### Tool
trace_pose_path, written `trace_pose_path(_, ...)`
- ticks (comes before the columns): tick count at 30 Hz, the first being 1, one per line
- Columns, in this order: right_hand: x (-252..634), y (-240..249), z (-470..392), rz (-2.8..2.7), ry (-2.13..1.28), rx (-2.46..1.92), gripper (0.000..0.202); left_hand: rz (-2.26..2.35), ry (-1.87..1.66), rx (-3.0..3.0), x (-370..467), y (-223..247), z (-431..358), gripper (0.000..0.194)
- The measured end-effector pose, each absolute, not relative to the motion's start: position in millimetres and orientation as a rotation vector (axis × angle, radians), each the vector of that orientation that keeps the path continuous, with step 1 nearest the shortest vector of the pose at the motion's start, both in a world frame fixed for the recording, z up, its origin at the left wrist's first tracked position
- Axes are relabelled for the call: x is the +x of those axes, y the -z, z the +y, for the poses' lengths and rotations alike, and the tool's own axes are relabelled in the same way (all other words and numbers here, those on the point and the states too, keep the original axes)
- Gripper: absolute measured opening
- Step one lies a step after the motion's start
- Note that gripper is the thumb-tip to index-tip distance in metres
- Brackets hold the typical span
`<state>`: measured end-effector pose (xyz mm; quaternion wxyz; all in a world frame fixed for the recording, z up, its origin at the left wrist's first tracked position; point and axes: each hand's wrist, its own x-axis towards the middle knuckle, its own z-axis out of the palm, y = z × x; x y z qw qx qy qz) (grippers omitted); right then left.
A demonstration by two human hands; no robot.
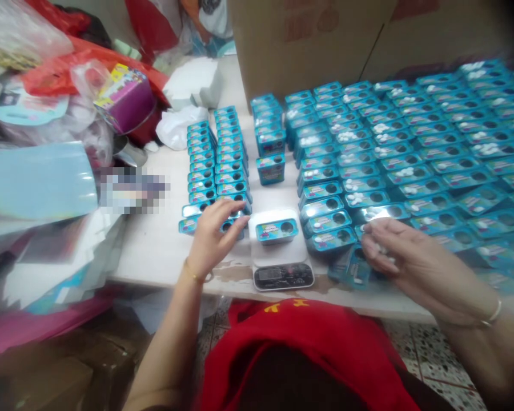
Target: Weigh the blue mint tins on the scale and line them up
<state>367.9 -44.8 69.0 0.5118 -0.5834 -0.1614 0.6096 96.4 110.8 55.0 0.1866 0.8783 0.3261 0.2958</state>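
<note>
A small blue tin (276, 230) with a dark round hole in its top stands on a white digital scale (282, 276). To its left, my left hand (214, 231) is open, thumb and fingers apart, over the front of two rows of similar blue tins (203, 171). My right hand (405, 260) is closed round several small white tablets (382, 249), some showing between the fingers. It is above the front of a large block of blue tins (437, 165), many with white tablets on their tops. Part of the tins below it is hidden.
A big cardboard box (308, 45) stands at the back. One blue tin (270, 169) is behind the scale, with another short row behind it. At left are a purple box (128, 100), plastic bags, a white foam block (192, 83) and a light-blue sheet (38, 188).
</note>
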Motion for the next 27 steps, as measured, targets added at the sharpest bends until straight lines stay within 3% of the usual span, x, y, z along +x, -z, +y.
trace_pose_path(14, 310.2, -60.2, 29.1, -1.054, -1.279, -1.557, 0.027, 0.928, -0.775, 2.464, 93.4, -45.7, 104.8, 0.021)
trace_pose_path(20, 326.7, -57.1, 9.3, -0.973, -1.304, -1.521, 0.036, 0.759, -0.342, 2.650, 120.4, -53.0, 96.7, 0.057)
trace_pose_path(24, 340.5, -61.3, -7.5, -0.902, -1.341, -1.520, 0.037, 0.741, -0.176, 2.813, 145.7, -58.1, 115.6, 0.029)
trace_pose_path(27, 350.4, -64.5, -17.1, -0.837, -1.319, -1.543, 0.042, 0.882, -0.253, 2.874, 158.6, -60.6, 148.3, 0.031)
